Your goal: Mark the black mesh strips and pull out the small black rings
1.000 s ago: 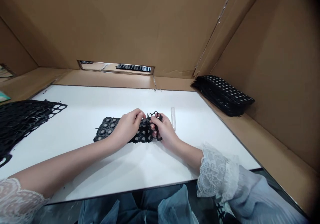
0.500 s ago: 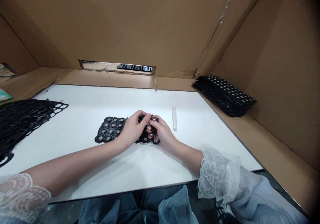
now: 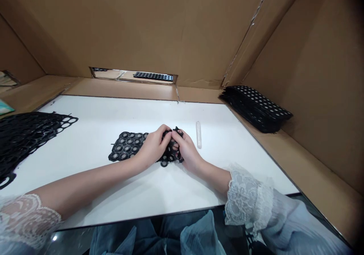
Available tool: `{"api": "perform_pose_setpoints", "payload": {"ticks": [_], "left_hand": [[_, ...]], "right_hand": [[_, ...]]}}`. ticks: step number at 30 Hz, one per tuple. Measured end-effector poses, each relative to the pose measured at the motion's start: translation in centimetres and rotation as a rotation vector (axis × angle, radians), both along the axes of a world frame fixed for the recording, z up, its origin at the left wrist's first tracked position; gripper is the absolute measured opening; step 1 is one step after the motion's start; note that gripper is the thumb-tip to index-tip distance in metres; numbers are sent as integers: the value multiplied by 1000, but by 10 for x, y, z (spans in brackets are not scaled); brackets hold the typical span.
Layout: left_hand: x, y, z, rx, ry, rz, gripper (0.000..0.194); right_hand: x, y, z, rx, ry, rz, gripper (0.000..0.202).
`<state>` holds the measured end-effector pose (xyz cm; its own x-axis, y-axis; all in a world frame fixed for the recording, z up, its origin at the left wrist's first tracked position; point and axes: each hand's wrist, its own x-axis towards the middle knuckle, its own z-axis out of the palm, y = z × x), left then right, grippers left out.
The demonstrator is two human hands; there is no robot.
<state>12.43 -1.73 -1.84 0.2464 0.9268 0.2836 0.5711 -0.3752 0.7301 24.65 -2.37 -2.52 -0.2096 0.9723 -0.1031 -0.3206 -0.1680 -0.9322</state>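
Note:
A black sheet of joined rings with round discs (image 3: 127, 145) lies on the white table (image 3: 113, 194). My left hand (image 3: 155, 145) rests over its right part, thumb and fingers pinched on the black material. My right hand (image 3: 186, 148) grips the right end of the black piece, which bunches between the two hands. The thumbs nearly meet at its top edge. One small black ring (image 3: 164, 164) shows on the table just below the hands. Part of the black piece is hidden under my fingers.
A white tube-like stick (image 3: 198, 134) lies right of my hands. A pile of black ring netting (image 3: 25, 133) is at the left. A stack of black perforated sheets (image 3: 256, 107) sits by the right cardboard wall. Cardboard (image 3: 127, 27) encloses the table, with a slot at the back.
The right end of the black piece has shifted and twisted up between my fingers. A small ring now shows below my hands. Both hands have moved only slightly.

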Motion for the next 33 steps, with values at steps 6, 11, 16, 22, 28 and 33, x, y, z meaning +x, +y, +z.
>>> {"api": "perform_pose_setpoints", "payload": {"ticks": [6,11,16,22,28,33], "left_hand": [[-10,3,3,47,109,-38,21],[-36,26,11,-60,-2,125,22],[-48,30,32,-34,19,190,26],[-18,-29,25,209,806,-280,24],[-18,-49,-7,454,1138,-366,41],[-19,-47,-9,413,1149,-335,43]], "right_hand": [[1,4,-2,-35,-118,-30,24],[3,10,-8,104,-332,-79,19],[6,12,-10,215,-463,-193,16],[9,17,-7,212,-454,-210,16],[14,19,-7,137,-395,-180,19],[15,17,-3,73,-419,-145,20]]}}
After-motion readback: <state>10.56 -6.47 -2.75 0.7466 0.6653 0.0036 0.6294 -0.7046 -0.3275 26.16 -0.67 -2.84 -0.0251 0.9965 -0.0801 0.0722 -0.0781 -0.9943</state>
